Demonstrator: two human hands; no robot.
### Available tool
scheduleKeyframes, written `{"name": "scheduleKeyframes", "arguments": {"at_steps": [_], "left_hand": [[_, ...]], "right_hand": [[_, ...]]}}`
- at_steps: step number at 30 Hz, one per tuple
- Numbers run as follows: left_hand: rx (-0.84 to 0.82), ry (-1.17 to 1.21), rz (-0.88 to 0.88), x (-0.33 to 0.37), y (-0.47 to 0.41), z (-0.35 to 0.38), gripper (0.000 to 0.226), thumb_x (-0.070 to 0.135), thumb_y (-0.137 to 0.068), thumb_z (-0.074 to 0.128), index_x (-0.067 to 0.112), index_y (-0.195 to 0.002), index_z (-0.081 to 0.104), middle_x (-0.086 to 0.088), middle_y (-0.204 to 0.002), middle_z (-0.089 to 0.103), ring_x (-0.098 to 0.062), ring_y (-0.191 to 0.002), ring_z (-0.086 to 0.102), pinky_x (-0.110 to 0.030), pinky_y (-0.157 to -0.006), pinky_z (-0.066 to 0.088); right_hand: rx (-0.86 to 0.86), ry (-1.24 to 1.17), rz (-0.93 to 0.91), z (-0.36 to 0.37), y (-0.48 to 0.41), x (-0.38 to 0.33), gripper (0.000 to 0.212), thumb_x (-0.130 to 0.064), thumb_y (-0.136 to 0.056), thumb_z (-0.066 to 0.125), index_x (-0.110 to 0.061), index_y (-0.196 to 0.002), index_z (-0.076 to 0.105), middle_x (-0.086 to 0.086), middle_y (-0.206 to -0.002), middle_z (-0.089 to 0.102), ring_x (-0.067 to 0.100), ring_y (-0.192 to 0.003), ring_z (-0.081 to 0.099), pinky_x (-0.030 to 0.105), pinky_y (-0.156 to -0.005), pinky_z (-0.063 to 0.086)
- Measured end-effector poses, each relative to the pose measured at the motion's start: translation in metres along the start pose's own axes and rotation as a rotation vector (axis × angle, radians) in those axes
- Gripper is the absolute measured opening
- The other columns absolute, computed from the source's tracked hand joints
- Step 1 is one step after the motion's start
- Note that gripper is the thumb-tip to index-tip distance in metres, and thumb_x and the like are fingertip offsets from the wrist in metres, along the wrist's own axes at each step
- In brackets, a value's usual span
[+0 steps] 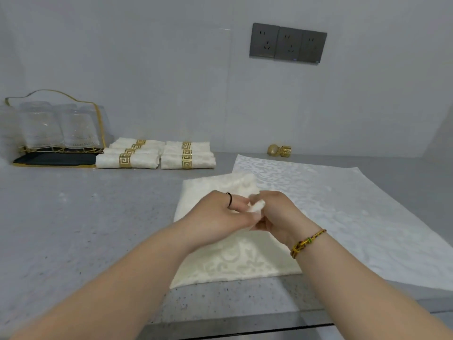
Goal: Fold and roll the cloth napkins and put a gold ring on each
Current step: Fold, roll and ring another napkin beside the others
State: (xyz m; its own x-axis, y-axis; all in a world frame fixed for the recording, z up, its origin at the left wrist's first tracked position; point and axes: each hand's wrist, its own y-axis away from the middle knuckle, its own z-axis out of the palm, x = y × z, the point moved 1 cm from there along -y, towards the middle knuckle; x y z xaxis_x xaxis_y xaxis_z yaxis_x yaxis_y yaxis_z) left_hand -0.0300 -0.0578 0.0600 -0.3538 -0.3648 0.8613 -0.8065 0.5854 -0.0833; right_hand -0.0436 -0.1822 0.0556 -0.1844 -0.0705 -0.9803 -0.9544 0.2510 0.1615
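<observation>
1. As we scanned from the left, a wire rack of glasses [54, 128] stood by the wall, and just beside it lay the finished rolls [144, 161], each wearing its gold band.
2. Our left hand [220, 213] was curled, pinching a raised fold of the cream napkin [235, 258], which lay on the counter [73, 217] before us.
3. Our right hand [277, 212] touched the left, its fingers clenched on the same fold.
4. A larger white cloth [343, 204] lay flat, partly under the napkin's right side, and the spare rings [280, 150] sat behind it at the wall, well apart from our hands.
5. We judged that uneven pulling could skew the fold, as the weave looked slippery. Dragging the napkin could rumple the cloth beneath. A loose roll might spring open while one hand reached back for a ring.
</observation>
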Motion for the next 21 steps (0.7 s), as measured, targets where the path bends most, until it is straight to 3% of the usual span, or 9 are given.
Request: {"name": "scheduleKeyframes", "arguments": {"at_steps": [4, 7, 10, 12, 13, 14, 15, 17, 21], "left_hand": [[-0.05, -0.138, 0.071, -0.015, -0.004, 0.008, 0.02, 0.04, -0.086, 0.052, 0.032, -0.097, 0.067, 0.026, -0.113, 0.047, 0.006, -0.108, 0.043, -0.013, -0.094, 0.028], [0.034, -0.277, 0.08, -0.031, -0.013, 0.003, 0.031, 0.034, -0.093, 0.043, 0.025, -0.118, 0.059, 0.021, -0.128, 0.042, 0.006, -0.111, 0.039, -0.01, -0.092, 0.024], [0.046, -0.47, 0.074, -0.052, -0.026, -0.002, 0.037, 0.034, -0.096, 0.038, 0.026, -0.131, 0.047, 0.016, -0.144, 0.032, -0.003, -0.129, 0.033, -0.013, -0.101, 0.019], [-0.003, -0.529, 0.059, -0.062, -0.033, 0.001, 0.042, 0.034, -0.097, 0.036, 0.026, -0.137, 0.038, 0.012, -0.149, 0.024, -0.006, -0.136, 0.023, -0.014, -0.106, 0.013], [-0.028, -0.55, 0.045, -0.067, -0.036, 0.004, 0.044, 0.034, -0.097, 0.034, 0.025, -0.14, 0.033, 0.011, -0.151, 0.02, -0.007, -0.138, 0.019, -0.015, -0.108, 0.01], [-0.051, -0.59, 0.033, -0.07, -0.038, 0.007, 0.046, 0.035, -0.097, 0.032, 0.025, -0.142, 0.029, 0.01, -0.153, 0.016, -0.008, -0.139, 0.015, -0.017, -0.11, 0.008], [-0.075, -0.657, 0.022, -0.072, -0.039, 0.01, 0.047, 0.036, -0.098, 0.03, 0.025, -0.144, 0.023, 0.009, -0.154, 0.011, -0.009, -0.14, 0.011, -0.018, -0.111, 0.005], [-0.119, -0.798, 0.016, -0.077, -0.043, 0.015, 0.05, 0.039, -0.098, 0.025, 0.027, -0.145, 0.015, 0.008, -0.155, 0.003, -0.009, -0.142, 0.004, -0.022, -0.112, 0.0], [-0.154, -0.833, 0.011, -0.083, -0.044, 0.015, 0.049, 0.042, -0.098, 0.023, 0.031, -0.144, 0.015, 0.01, -0.155, 0.002, -0.008, -0.141, 0.001, -0.024, -0.113, -0.004]], "right_hand": [[0.154, 0.194, 0.025, -0.049, -0.002, 0.015, 0.03, -0.005, -0.091, 0.045, -0.005, -0.062, 0.049, -0.003, -0.039, 0.038, 0.011, -0.037, 0.036, 0.016, -0.038, 0.029], [0.238, 0.403, 0.086, -0.079, -0.007, 0.021, 0.037, -0.012, -0.091, 0.049, 0.018, -0.113, 0.05, -0.002, -0.044, 0.025, 0.01, -0.034, 0.022, 0.018, -0.035, 0.016], [0.249, 0.552, 0.117, -0.098, -0.008, 0.033, 0.046, -0.013, -0.091, 0.051, 0.015, -0.126, 0.04, -0.002, -0.044, 0.022, 0.007, -0.028, 0.017, 0.015, -0.031, 0.014], [0.277, 0.589, 0.117, -0.108, -0.012, 0.043, 0.039, -0.013, -0.09, 0.052, 0.018, -0.114, 0.052, 0.001, -0.05, 0.023, 0.006, -0.029, 0.015, 0.015, -0.032, 0.012], [0.283, 0.609, 0.107, -0.109, -0.013, 0.044, 0.029, -0.013, -0.09, 0.053, 0.015, -0.089, 0.062, 0.001, -0.052, 0.022, 0.006, -0.03, 0.014, 0.016, -0.033, 0.011], [0.277, 0.619, 0.091, -0.11, -0.015, 0.046, 0.033, -0.013, -0.09, 0.054, 0.001, -0.059, 0.054, 0.001, -0.052, 0.021, 0.006, -0.03, 0.014, 0.016, -0.034, 0.011], [0.267, 0.622, 0.07, -0.111, -0.019, 0.049, 0.043, -0.012, -0.089, 0.054, -0.012, -0.051, 0.034, 0.0, -0.052, 0.019, 0.007, -0.033, 0.014, 0.015, -0.034, 0.01], [0.27, 0.617, 0.019, -0.112, -0.023, 0.053, 0.048, -0.012, -0.088, 0.054, -0.018, -0.055, 0.019, -0.001, -0.054, 0.016, 0.01, -0.041, 0.014, 0.014, -0.033, 0.011], [0.262, 0.623, -0.011, -0.111, -0.023, 0.059, 0.045, -0.01, -0.088, 0.051, -0.018, -0.059, 0.017, -0.002, -0.055, 0.016, 0.011, -0.046, 0.015, 0.013, -0.034, 0.012]]}}
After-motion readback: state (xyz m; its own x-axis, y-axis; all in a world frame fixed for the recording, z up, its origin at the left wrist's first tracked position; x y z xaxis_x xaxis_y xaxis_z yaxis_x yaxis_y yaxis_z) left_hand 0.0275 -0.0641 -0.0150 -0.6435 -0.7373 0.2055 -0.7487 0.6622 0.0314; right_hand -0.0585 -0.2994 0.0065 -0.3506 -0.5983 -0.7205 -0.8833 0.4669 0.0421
